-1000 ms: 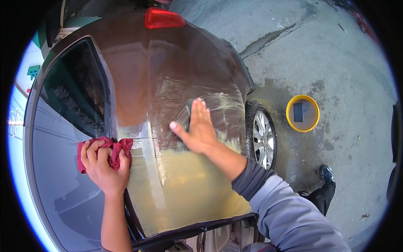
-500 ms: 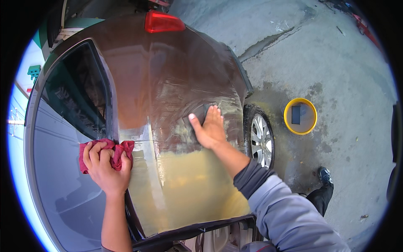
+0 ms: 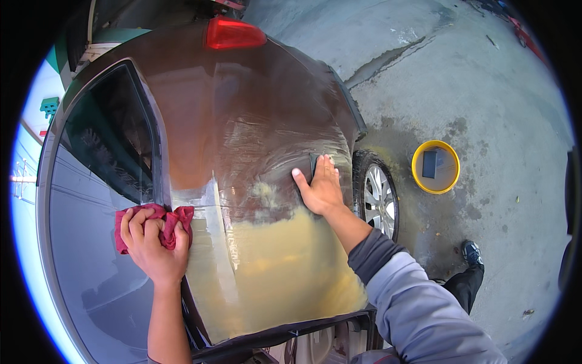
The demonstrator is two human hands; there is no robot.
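Panel edge nr R hand

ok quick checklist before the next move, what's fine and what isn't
1. Left hand gripping the red cloth: ok.
2. Right hand flat over the dark pad: ok.
3. Pad's working face clean: cannot tell, it's hidden.
4. Brown rear panel free of pale smears: not ok, smears show.
5. Yellow-rimmed bucket upright, apart from the rear wheel: ok.
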